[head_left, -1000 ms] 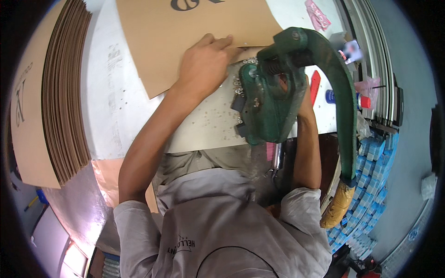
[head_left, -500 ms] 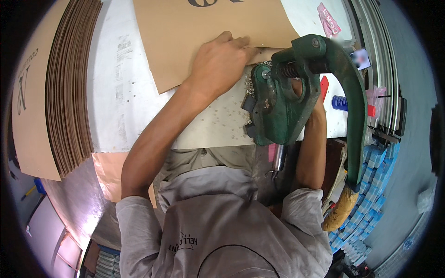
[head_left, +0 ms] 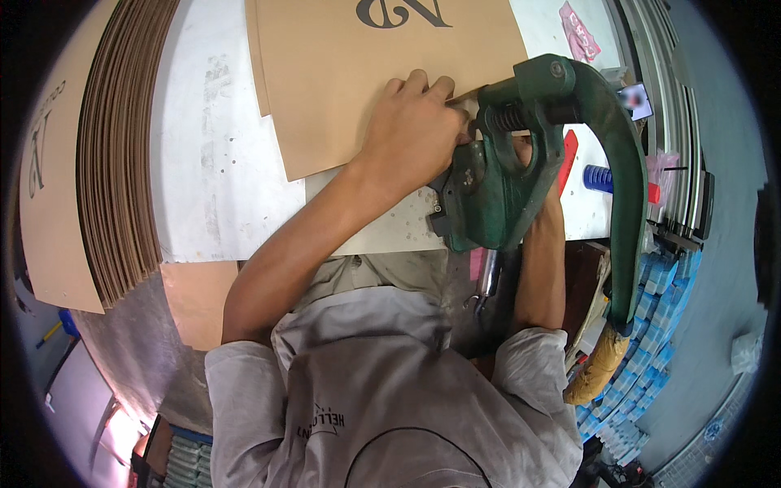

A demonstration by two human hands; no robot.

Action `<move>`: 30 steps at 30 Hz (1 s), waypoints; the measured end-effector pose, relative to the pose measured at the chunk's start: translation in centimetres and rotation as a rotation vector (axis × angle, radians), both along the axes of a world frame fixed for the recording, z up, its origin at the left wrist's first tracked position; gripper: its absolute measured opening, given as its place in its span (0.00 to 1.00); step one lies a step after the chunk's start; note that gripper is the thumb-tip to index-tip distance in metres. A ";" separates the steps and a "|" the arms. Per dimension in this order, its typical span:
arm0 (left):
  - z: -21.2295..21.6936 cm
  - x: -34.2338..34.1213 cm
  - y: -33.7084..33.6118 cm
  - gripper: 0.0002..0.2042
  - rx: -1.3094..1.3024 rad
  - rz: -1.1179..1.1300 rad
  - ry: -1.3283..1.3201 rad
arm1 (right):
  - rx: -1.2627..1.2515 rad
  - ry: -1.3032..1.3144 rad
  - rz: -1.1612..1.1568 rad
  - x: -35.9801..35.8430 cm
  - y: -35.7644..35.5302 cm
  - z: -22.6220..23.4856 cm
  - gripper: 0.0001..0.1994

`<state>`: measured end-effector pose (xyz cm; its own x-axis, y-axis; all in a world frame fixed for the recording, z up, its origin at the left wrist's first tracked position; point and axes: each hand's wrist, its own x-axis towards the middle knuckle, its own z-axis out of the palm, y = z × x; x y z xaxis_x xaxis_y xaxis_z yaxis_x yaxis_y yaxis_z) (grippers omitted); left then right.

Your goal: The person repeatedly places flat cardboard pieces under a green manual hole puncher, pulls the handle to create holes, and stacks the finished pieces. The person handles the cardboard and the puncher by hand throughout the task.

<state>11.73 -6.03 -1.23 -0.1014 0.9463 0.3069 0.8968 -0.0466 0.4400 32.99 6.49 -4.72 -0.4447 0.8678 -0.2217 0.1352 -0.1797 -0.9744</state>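
A green hand-lever press [head_left: 496, 191] stands at the right front of the white table. My left hand [head_left: 415, 130] rests at the near right corner of a brown card sheet [head_left: 325, 98], right beside the press's jaw. Its fingers are bent, and the fingertips are tucked against the press, so what they pinch is hidden. Behind the press body lies my right hand [head_left: 523, 150], mostly covered; only a bit of skin shows through the frame's opening. The long curved lever [head_left: 628, 195] of the press hangs down on the right, with no hand on it.
On the left stands a tall stack of brown card sheets [head_left: 122, 163]. Right of the press are a red strip [head_left: 568, 161], a blue spool-like thing [head_left: 597, 179] and a pink wrapper [head_left: 577, 34]. Blue-wrapped bundles [head_left: 647, 342] are piled lower right.
My left hand has moved right to the press's jaw, covering small metal rings seen there before. The brown sheet has slid right and nearer, and another sheet's edge shows on its left.
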 end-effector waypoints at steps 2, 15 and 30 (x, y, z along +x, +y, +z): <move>-0.2 0.1 0.2 0.14 0.012 0.007 0.004 | -0.091 0.141 -0.048 -1.0 -1.0 1.6 0.12; -2.8 0.3 0.5 0.10 0.099 0.001 0.011 | 0.627 -0.335 0.119 -0.5 -1.2 5.4 0.20; -8.3 3.6 4.5 0.14 0.198 0.176 0.069 | 1.288 -0.139 0.851 4.0 -9.7 15.3 0.34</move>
<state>15.37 -1.53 -9.57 -0.2317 0.8369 0.4960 0.9263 0.0341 0.3751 37.01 -3.24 10.59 -0.9287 0.0074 0.3707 -0.1427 0.9157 -0.3757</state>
